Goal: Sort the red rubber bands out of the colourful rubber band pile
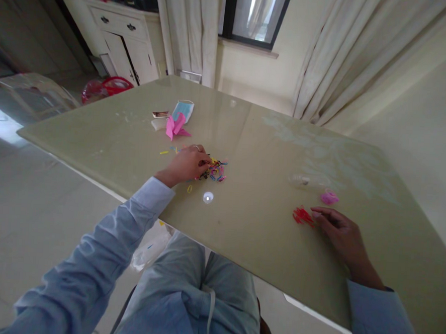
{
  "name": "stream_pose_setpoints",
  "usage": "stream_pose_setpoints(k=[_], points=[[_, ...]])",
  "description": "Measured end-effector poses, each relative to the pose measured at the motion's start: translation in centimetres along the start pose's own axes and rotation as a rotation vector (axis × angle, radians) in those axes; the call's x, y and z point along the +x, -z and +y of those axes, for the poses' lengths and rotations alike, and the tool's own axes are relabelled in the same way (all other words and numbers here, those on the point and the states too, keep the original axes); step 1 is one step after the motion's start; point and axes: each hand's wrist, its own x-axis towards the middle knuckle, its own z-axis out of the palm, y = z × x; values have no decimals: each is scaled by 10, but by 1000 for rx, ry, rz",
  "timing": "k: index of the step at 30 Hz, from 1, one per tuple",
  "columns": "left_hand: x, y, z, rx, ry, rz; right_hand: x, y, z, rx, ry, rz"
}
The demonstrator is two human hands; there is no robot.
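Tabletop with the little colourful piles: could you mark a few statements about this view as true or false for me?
1. The left hand is at the mixed-colour pile. True.
2. The red pile lies by the left hand. False: the red pile lies by the right hand.
3. The blue mask is nearer the left hand than the right. True.
4. The left sleeve is red. False: the left sleeve is light blue.

Cream curtains (191, 29) flank a dark-framed window (257, 15) in the cream wall (258, 81); leftward, a white cabinet (118, 25) with dark handles stands beyond the table, and bright light patches the pale tiled floor (34, 216).
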Motion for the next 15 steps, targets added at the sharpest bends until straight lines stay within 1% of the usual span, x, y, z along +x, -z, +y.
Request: stream_pose_setpoints(k=[7,15], points=[[1,3,1,107,65,-82,1,0,4,-2,33,-5],[2,-8,-5,99,31,-19,2,0,8,-23,30,-1]])
